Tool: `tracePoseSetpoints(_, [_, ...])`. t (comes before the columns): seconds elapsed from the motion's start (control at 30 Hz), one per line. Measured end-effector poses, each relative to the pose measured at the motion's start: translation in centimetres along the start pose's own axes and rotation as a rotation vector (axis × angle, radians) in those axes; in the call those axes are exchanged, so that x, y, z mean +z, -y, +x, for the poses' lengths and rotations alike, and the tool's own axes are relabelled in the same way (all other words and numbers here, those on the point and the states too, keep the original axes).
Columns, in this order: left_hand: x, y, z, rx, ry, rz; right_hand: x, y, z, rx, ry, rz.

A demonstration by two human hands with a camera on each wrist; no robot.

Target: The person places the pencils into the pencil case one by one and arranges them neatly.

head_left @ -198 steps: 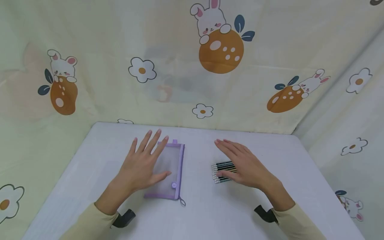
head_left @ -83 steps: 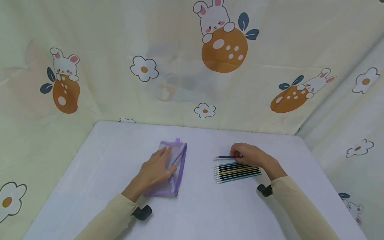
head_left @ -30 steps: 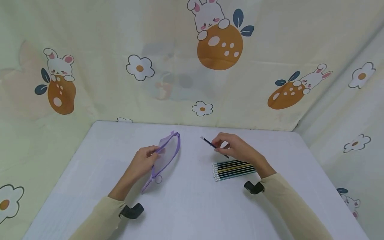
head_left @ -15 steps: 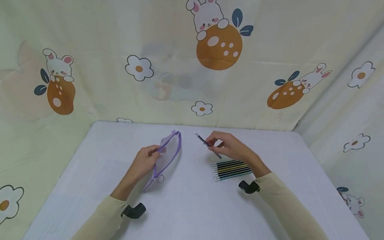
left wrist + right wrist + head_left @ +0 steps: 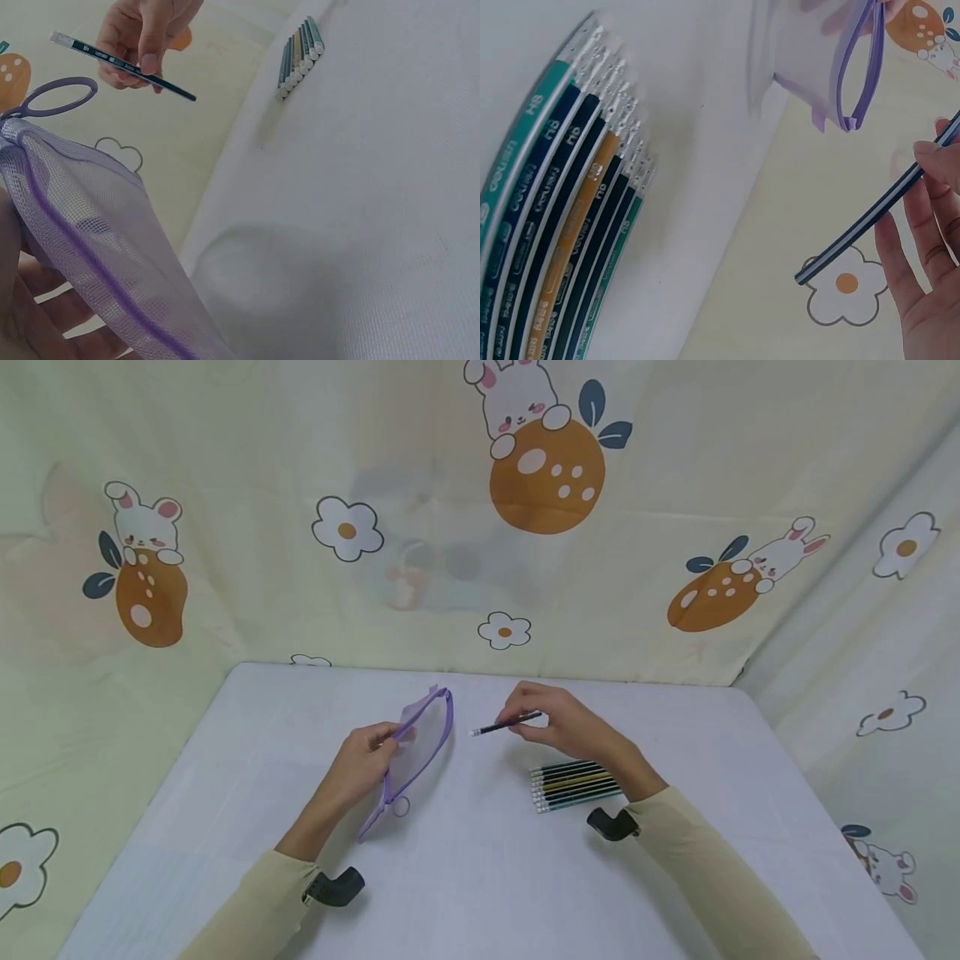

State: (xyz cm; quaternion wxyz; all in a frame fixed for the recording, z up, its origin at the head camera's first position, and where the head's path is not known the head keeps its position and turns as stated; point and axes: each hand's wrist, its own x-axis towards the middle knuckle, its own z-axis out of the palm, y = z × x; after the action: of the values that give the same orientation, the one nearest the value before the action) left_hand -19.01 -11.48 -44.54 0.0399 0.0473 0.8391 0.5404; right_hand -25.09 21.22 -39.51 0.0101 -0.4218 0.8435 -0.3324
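My left hand [image 5: 362, 766] grips one side of a purple mesh zipper pouch [image 5: 423, 750], held up on edge with its mouth spread and facing right. In the left wrist view the pouch's mesh [image 5: 112, 217] hangs in front of my fingers, a loop [image 5: 61, 97] at its zipper end. To the right of the pouch, my right hand [image 5: 551, 717] pinches a dark pencil [image 5: 491, 727] above the table, its white eraser end pointing at the pouch. The right wrist view shows the pencil's other end [image 5: 832, 253] sticking out past the fingers.
A row of several pencils [image 5: 573, 787], mostly dark green and blue with one yellow, lies on the white table [image 5: 480, 877] below my right hand, eraser ends to the left. A patterned curtain [image 5: 420, 460] rises behind the table's far edge.
Earlier my right hand took one pencil off the row; it has since moved left and turned it toward the pouch. My left hand lifted the pouch from flat, its mouth now open.
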Motion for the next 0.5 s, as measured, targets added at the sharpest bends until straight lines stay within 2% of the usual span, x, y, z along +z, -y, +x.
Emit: tracePoseSetpoints(0.5, [0.0, 0.0, -0.1, -0.036, 0.005, -0.015, -0.1, 0.3, 1.1, -0.042, 0.002, -0.018])
